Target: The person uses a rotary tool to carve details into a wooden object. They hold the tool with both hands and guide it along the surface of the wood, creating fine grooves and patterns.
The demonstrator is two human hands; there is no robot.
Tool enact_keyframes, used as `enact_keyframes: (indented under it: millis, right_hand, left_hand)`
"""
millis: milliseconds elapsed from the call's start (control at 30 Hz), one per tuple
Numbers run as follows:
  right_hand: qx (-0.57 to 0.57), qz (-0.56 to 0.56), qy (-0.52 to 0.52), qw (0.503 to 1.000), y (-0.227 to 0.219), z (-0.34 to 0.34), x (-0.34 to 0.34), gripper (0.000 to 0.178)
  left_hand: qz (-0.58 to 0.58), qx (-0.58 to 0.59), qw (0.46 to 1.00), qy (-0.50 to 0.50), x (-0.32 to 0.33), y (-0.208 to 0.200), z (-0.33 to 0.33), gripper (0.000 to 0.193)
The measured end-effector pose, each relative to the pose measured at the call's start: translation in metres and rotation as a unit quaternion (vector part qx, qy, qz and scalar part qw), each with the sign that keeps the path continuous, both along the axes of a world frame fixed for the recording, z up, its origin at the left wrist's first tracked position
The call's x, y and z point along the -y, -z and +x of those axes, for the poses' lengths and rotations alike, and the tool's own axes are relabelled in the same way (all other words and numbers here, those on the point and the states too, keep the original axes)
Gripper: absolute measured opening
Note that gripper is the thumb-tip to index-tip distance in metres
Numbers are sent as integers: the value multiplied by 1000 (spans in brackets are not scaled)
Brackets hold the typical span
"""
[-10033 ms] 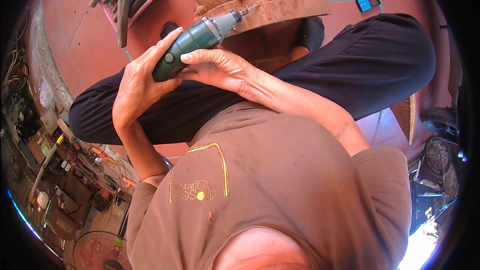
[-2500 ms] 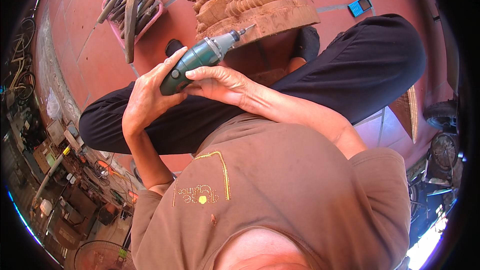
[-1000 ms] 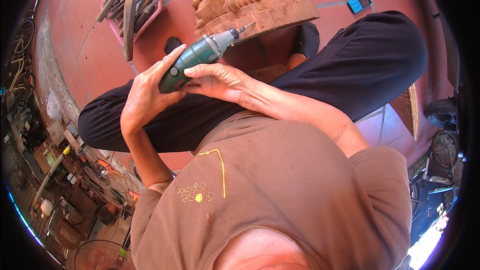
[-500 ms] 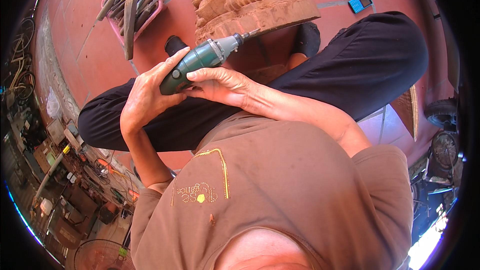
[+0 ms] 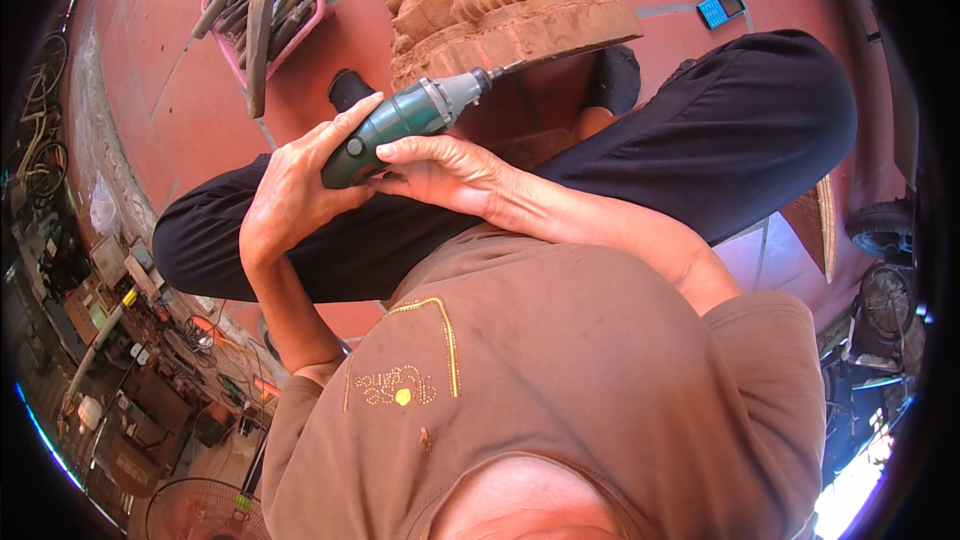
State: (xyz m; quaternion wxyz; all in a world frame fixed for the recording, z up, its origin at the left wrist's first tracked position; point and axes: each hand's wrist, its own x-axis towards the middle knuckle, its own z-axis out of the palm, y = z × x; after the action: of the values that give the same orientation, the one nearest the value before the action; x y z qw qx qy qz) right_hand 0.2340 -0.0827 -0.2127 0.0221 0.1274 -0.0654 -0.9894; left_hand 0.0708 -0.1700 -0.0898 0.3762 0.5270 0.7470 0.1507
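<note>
A green rotary tool (image 5: pixel 402 122) with a grey nose lies tilted across both my palms above my crossed legs. My left hand (image 5: pixel 292 185) is wrapped round its rear end, thumb along the upper side. From the other side my right hand (image 5: pixel 452 172) grips the body, its thumb pressed near the rear and its fingers partly hidden underneath. The thin bit in the nose points up and to the right, close in the picture to the base of a brown carved wooden figure (image 5: pixel 510 32). Whether the bit touches the wood I cannot tell.
A pink basket (image 5: pixel 322 10) of wooden-handled tools stands at the far left on red floor tiles. A blue keypad phone (image 5: pixel 721 8) lies at the far right. Clutter lines the left edge, with a fan (image 5: pixel 200 512) at the lower left. A wheel (image 5: pixel 884 228) shows at the right.
The rotary tool has shifted very slightly to the right and nearer to me, with both hands still on it. Little else differs.
</note>
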Motion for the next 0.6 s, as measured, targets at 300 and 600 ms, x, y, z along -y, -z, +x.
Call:
enact_keyframes:
  millis: [300,600]
  right_hand:
    - [-9,10,-6,1000,0,-5,-5,42]
    - [-11,4,4,1000,4,-5,-4,41]
  left_hand:
    - [-15,4,999,-29,0,0,1,91]
    - [-10,1,1000,-24,-3,1,2,90]
